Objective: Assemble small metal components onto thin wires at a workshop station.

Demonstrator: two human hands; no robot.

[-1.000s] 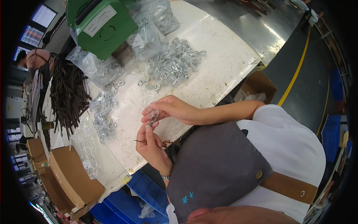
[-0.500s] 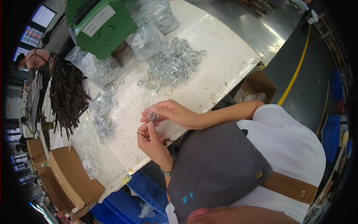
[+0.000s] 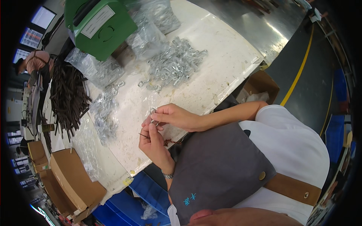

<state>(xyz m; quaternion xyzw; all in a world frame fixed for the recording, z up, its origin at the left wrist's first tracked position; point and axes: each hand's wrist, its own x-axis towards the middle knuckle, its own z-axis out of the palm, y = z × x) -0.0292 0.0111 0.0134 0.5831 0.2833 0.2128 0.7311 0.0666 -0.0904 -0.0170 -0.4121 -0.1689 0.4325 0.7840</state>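
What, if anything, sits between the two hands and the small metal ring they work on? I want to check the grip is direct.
Nothing visible does: the right hand and left hand both pinch the small metal ring directly, above the white table.

Silvery metal hooks [image 3: 175,67] on off-white, stained worktable [image 3: 222,64]. Green box [image 3: 98,25]. Dark brown straps [image 3: 68,98], possibly leather. Grey apron [image 3: 218,173], tan strap [image 3: 292,187]. Blue bins [image 3: 145,190].

A loose heap of silver metal hooks [image 3: 176,66] lies on the white worktable [image 3: 222,64], behind both hands; a green metal box [image 3: 98,26] stands further back-left, brown cardboard boxes [image 3: 71,180] at the table's left end
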